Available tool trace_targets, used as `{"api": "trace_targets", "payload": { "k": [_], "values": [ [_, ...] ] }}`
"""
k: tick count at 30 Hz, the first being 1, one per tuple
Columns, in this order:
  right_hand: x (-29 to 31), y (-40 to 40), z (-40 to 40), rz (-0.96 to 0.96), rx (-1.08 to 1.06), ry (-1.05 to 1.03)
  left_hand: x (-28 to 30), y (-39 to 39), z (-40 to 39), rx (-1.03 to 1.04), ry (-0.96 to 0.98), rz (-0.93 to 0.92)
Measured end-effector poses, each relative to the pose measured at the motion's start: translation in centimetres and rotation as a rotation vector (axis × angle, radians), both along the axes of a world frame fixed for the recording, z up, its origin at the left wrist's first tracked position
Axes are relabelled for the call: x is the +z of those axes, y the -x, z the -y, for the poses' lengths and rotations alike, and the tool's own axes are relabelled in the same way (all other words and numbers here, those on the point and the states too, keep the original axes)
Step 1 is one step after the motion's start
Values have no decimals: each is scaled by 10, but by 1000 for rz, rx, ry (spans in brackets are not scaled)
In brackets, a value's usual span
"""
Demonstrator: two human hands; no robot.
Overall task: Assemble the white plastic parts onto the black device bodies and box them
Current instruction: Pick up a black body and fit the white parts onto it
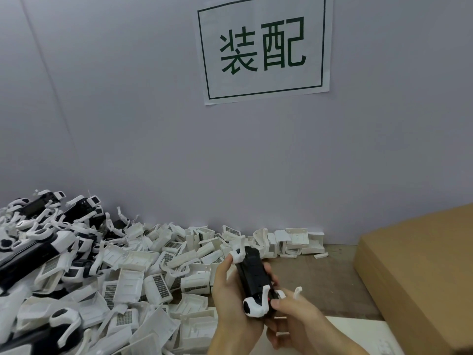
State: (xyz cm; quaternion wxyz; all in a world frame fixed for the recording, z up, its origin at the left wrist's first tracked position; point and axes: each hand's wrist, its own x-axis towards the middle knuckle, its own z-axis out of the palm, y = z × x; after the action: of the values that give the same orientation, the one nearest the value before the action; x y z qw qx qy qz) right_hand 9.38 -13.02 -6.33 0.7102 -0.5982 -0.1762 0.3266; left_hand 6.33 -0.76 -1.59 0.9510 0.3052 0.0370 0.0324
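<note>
Grey wall (153,124), closed cardboard box (422,265), both hands (230,298) gripping black device body (253,275).

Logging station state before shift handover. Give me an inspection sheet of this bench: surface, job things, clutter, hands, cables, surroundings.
Surface: brown worktable, bare strip at the right of the pile.
Job's things: black device body held over the table, white clip at its far end, white end piece at its near end; cardboard box at right, closed side showing.
Clutter: heap of loose white plastic parts; assembled black-and-white devices piled far left.
Grippers: left hand grips the body; right hand pinches the near end.
Cables: nothing seen.
Surroundings: grey wall with a printed sign, green characters.
</note>
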Motion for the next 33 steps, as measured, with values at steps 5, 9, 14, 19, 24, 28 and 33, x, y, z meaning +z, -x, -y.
{"api": "trace_targets", "payload": {
  "k": [5, 9, 14, 19, 24, 28, 33],
  "values": [
    [9, -7, 1, 54, -42, -59, -11, -3, -7, -55, 49, 38],
    [15, -1, 4, 96, -18, -78, -10, -5, -8, -62, 39, 36],
    [19, 3, 5, 78, -53, -37, -9, -10, -7, 57, 15, -122],
    [19, -1, 8, 114, -334, 51, -8, -16, -7, 202, -7, -241],
    [16, -1, 15, 328, -576, 44, -10, -17, -6, 253, -133, -309],
    [22, 5, 14, 558, -655, 70, -13, -20, -4, 300, -310, -319],
    [24, 9, 10, 787, -725, 177, -16, -19, 8, 266, -593, -201]
  ]
}}
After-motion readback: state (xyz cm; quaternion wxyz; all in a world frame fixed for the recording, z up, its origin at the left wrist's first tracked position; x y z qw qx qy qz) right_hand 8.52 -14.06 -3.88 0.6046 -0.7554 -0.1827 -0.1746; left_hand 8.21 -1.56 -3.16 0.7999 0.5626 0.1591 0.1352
